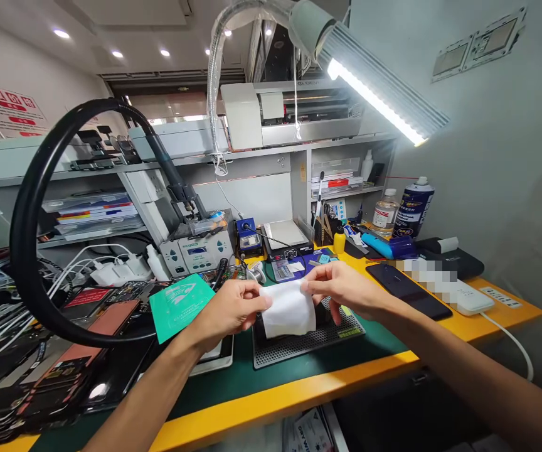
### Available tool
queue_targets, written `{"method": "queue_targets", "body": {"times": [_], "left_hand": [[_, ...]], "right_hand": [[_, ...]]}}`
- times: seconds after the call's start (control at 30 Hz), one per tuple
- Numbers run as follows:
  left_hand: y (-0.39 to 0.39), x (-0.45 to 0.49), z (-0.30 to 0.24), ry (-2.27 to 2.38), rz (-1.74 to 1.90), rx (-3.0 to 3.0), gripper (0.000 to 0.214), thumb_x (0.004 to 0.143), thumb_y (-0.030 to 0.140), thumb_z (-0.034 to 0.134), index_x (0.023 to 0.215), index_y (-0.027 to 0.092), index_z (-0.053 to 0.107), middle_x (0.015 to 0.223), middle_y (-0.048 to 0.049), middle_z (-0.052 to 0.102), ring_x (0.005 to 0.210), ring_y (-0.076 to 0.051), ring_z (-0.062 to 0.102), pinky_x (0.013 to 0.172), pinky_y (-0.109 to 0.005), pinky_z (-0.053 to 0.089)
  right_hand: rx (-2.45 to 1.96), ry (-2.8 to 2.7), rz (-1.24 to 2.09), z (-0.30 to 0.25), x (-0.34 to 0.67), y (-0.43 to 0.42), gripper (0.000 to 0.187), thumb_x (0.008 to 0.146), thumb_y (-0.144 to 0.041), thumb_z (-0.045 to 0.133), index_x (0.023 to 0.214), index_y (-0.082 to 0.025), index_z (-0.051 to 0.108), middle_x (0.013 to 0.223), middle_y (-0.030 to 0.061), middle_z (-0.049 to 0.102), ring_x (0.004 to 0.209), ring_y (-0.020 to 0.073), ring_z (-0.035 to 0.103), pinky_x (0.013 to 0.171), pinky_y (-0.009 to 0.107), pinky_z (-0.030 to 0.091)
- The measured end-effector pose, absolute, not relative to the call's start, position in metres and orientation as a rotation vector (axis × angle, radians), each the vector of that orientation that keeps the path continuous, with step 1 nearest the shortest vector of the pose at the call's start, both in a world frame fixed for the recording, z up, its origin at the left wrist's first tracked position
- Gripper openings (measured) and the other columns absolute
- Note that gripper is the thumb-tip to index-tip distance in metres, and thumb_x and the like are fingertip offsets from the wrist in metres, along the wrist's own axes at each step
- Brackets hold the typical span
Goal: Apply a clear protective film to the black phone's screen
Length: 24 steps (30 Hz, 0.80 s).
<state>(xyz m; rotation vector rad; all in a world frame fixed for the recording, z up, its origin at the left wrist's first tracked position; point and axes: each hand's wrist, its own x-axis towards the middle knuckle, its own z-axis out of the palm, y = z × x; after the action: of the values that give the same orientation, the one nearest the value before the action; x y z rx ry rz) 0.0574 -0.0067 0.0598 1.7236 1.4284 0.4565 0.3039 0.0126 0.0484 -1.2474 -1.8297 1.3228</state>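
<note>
My left hand and my right hand both pinch a small white cloth by its upper corners, holding it up above a black perforated mat on the green bench surface. The cloth hangs down and hides a dark object lying on the mat behind it. A green packet lies just left of my left hand.
A black hose loop arcs over the cluttered left side. A soldering station, a hot plate, bottles and a dark phone stand behind. A lit lamp hangs overhead. The yellow bench edge runs in front.
</note>
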Motion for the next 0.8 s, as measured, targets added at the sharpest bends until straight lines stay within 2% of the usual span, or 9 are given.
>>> {"method": "queue_targets", "body": {"times": [0.1, 0.2, 0.37, 0.47, 0.53, 0.63, 0.7, 0.8], "left_hand": [[0.005, 0.061, 0.046, 1.479, 0.443, 1.86, 0.032, 0.095, 0.039, 0.061, 0.117, 0.016, 0.063, 0.113, -0.0072, 0.068, 0.093, -0.02, 0.068, 0.08, -0.039, 0.059], [0.015, 0.063, 0.03, 1.51, 0.444, 2.048, 0.033, 0.094, 0.039, 0.063, 0.117, 0.015, 0.064, 0.116, -0.0067, 0.067, 0.098, -0.023, 0.067, 0.083, -0.041, 0.058], [0.002, 0.063, 0.015, 1.538, 0.454, 2.404, 0.027, 0.096, 0.038, 0.06, 0.112, 0.017, 0.065, 0.111, -0.0066, 0.068, 0.095, -0.02, 0.067, 0.084, -0.041, 0.057], [-0.013, 0.062, 0.011, 1.503, 0.426, 2.609, 0.021, 0.097, 0.033, 0.059, 0.109, 0.017, 0.064, 0.103, -0.0043, 0.066, 0.084, -0.017, 0.064, 0.077, -0.037, 0.056], [-0.021, 0.061, 0.01, 1.471, 0.404, 2.718, 0.016, 0.095, 0.022, 0.056, 0.106, 0.019, 0.066, 0.099, -0.0034, 0.063, 0.074, -0.015, 0.06, 0.068, -0.033, 0.051], [-0.025, 0.056, 0.01, 1.482, 0.435, 2.812, 0.031, 0.086, 0.008, 0.047, 0.104, 0.023, 0.068, 0.099, -0.0049, 0.059, 0.068, -0.017, 0.057, 0.059, -0.032, 0.043], [-0.024, 0.048, 0.01, 1.529, 0.505, 2.83, 0.037, 0.083, 0.006, 0.043, 0.106, 0.023, 0.067, 0.101, -0.0057, 0.058, 0.065, -0.018, 0.056, 0.057, -0.033, 0.04], [-0.019, 0.035, 0.01, 1.584, 0.658, 2.818, 0.037, 0.085, 0.007, 0.039, 0.107, 0.022, 0.066, 0.102, -0.0053, 0.06, 0.061, -0.016, 0.057, 0.056, -0.032, 0.04]], "right_hand": [[-1.327, -1.963, 1.182, 0.032, 0.302, 0.029, 0.026, 0.099, -0.035, 0.062, 0.116, -0.016, 0.064, 0.111, 0.0066, 0.068, 0.088, 0.0188, 0.068, 0.075, 0.036, 0.059], [-1.326, -2.117, 0.989, 0.021, 0.301, 0.039, 0.03, 0.097, -0.035, 0.063, 0.121, -0.016, 0.063, 0.12, 0.0075, 0.066, 0.098, 0.0235, 0.068, 0.081, 0.041, 0.059], [-1.213, -2.344, 0.597, 0.017, 0.31, 0.03, 0.026, 0.098, -0.034, 0.063, 0.117, -0.017, 0.065, 0.12, 0.0078, 0.066, 0.103, 0.0235, 0.066, 0.089, 0.045, 0.055], [-1.147, -2.44, 0.413, 0.016, 0.315, 0.019, 0.016, 0.097, -0.025, 0.061, 0.11, -0.019, 0.07, 0.113, 0.007, 0.066, 0.105, 0.0243, 0.062, 0.092, 0.046, 0.052], [-1.115, -2.491, 0.338, 0.015, 0.317, 0.012, 0.022, 0.093, -0.013, 0.059, 0.106, -0.022, 0.075, 0.109, 0.0082, 0.065, 0.103, 0.0256, 0.06, 0.089, 0.043, 0.05], [-1.131, -2.505, 0.272, 0.015, 0.322, 0.003, 0.038, 0.085, -0.002, 0.056, 0.109, -0.024, 0.077, 0.111, 0.0105, 0.064, 0.103, 0.0268, 0.058, 0.087, 0.04, 0.05], [-1.193, -2.46, 0.256, 0.017, 0.331, -0.002, 0.038, 0.085, -0.003, 0.057, 0.11, -0.024, 0.076, 0.11, 0.0097, 0.065, 0.102, 0.0252, 0.059, 0.087, 0.038, 0.051], [-1.395, -2.294, 0.238, 0.022, 0.356, 0.005, 0.019, 0.094, -0.018, 0.062, 0.11, -0.021, 0.072, 0.109, 0.007, 0.068, 0.099, 0.0219, 0.064, 0.088, 0.04, 0.053]]}}
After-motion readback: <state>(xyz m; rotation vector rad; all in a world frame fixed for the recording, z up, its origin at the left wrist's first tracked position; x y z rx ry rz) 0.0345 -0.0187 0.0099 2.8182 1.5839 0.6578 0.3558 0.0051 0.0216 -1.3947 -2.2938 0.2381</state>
